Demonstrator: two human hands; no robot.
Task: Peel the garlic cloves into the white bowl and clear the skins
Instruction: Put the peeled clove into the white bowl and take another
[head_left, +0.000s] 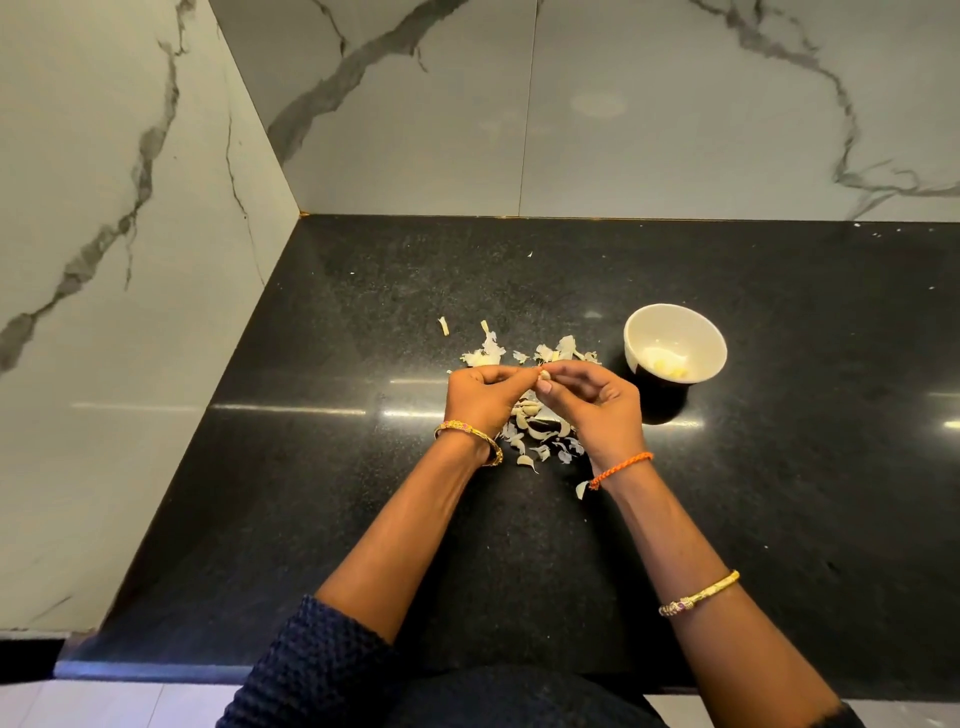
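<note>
Both hands meet just left of the white bowl (674, 343), likely so a peeled clove drops in with a short reach; the left hand (480, 397) and right hand (597, 402) curl their fingers (545, 385) round one garlic clove (544, 374), pinching it above the desk (363, 493); loose skins (535, 436) lie left of the bowl, under and beyond the hands; a few peeled cloves (670, 368) sit inside it.

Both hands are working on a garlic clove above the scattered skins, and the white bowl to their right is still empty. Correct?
Not quite. In the head view the white bowl already holds a few peeled cloves. The rest stands: left hand and right hand pinch a garlic clove above the skins.
</note>
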